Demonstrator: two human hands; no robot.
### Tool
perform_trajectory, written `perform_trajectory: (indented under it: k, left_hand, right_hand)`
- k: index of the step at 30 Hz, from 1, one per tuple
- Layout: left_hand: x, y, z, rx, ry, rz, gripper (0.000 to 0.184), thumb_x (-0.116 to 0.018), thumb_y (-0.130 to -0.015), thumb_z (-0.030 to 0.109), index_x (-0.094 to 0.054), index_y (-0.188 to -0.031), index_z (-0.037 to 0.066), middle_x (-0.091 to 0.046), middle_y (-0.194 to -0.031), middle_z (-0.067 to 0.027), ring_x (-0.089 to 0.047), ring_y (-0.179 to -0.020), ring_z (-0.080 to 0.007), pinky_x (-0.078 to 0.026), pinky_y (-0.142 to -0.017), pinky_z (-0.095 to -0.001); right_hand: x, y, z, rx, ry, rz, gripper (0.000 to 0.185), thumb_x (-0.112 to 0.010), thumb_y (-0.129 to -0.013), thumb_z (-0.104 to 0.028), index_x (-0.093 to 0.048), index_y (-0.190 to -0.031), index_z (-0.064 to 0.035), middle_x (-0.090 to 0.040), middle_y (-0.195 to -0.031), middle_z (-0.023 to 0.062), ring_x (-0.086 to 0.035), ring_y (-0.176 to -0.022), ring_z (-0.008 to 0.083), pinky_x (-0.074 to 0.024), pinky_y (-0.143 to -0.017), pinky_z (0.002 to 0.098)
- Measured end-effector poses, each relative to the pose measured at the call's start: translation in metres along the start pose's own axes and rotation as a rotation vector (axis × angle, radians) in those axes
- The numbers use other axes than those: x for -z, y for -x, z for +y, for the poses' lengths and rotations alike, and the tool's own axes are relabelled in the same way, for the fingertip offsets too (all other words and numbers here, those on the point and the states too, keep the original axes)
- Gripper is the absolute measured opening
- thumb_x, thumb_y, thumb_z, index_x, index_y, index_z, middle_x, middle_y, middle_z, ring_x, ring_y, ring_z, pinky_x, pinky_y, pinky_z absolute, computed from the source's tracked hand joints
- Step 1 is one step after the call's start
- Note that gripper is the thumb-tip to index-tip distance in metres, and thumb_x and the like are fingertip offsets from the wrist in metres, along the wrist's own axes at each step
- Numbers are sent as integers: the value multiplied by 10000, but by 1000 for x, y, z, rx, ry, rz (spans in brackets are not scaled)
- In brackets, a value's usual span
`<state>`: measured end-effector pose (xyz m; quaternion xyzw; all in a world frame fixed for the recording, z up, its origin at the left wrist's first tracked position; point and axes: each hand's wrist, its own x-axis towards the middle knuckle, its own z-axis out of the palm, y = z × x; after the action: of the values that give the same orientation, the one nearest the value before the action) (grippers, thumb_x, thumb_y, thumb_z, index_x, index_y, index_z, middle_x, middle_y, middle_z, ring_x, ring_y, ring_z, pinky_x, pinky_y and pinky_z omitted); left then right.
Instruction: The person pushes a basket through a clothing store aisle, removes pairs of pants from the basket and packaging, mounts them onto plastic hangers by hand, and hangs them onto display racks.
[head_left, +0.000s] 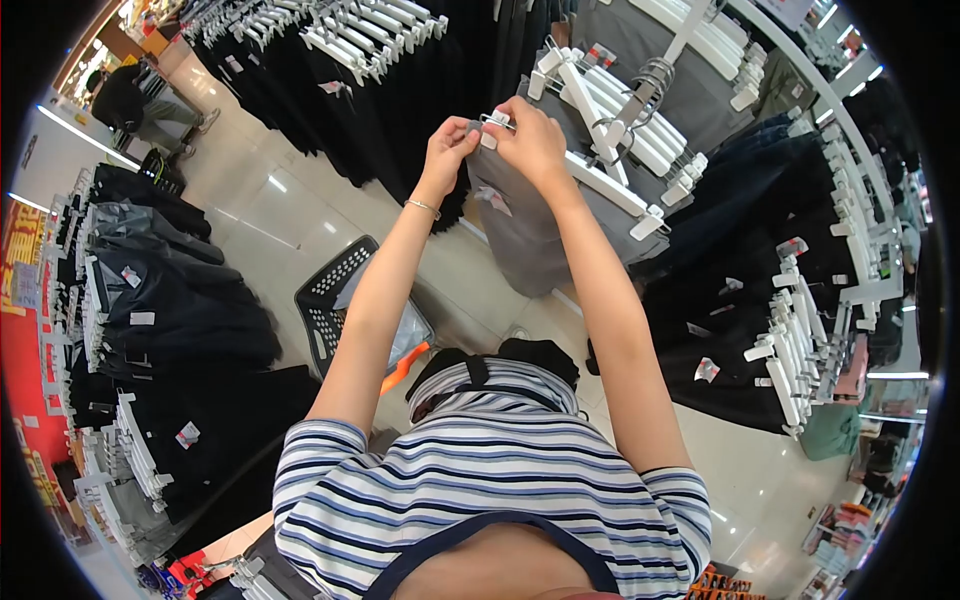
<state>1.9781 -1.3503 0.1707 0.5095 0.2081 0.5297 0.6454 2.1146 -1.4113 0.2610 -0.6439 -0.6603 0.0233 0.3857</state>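
A pair of grey trousers (525,240) hangs in front of me at the rack, with a paper tag on its side. My left hand (450,155) is closed, pinching the upper corner of the grey cloth between thumb and fingers. Right beside it, my right hand (530,140) is closed on a white hanger clip (489,139) at the trousers' waist edge. Most of that hanger is hidden behind my right hand. Just beyond, several white clip hangers (600,185) with grey garments crowd the rail.
A black shopping basket (322,318) with an orange handle (405,366) stands on the tiled floor, left of my body. Dark garments hang on racks at left (190,290), ahead (330,130) and right (720,330). A person (140,105) bends over at the far left.
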Motion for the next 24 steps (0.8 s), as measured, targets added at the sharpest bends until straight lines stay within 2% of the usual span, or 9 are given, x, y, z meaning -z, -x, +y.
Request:
perform_trajectory:
  k: [3, 10, 13, 17, 24]
  left_hand:
    - [-2, 2, -2, -41, 33, 63, 75, -586, -849, 47, -545, -910, 32, -618, -847, -20, -545, -765, -58, -404, -725, -194]
    - [-12, -2, -12, -13, 272, 311, 89, -591, -830, 9, -551, -910, 17, -626, -828, -39, -562, -756, -79, -417, -711, -197]
    - [-8, -6, -13, -36, 276, 346, 76, -577, -839, 13, -549, -910, 16, -626, -840, -45, -566, -768, -89, -426, -720, -207]
    - [-3, 3, -2, 21, 210, 199, 71, -554, -865, 50, -530, -922, 16, -619, -865, -48, -565, -780, -92, -434, -729, -217]
    - [-3, 10, -10, -2, 238, 153, 126, -545, -887, 108, -502, -985, 39, -584, -892, -16, -537, -819, -80, -421, -752, -223]
  right_hand:
    - [4, -3, -8, -100, 30, -51, 301, -703, -698, -310, -601, -893, -105, -655, -806, 86, -625, -799, 276, -458, -715, 379]
    - [6, -2, -10, -136, 85, -87, 298, -696, -699, -309, -595, -888, -102, -655, -825, 89, -620, -814, 283, -457, -740, 380]
    - [5, 5, -5, -127, 87, -106, 310, -692, -704, -324, -598, -895, -99, -656, -827, 86, -621, -817, 281, -459, -739, 379]
    - [1, 4, 3, -75, 76, -69, 334, -693, -703, -354, -610, -904, -101, -657, -820, 87, -627, -805, 276, -468, -715, 381]
    - [0, 8, -1, -98, 96, -63, 346, -676, -709, -395, -623, -906, -116, -657, -804, 88, -628, -788, 276, -470, -705, 384]
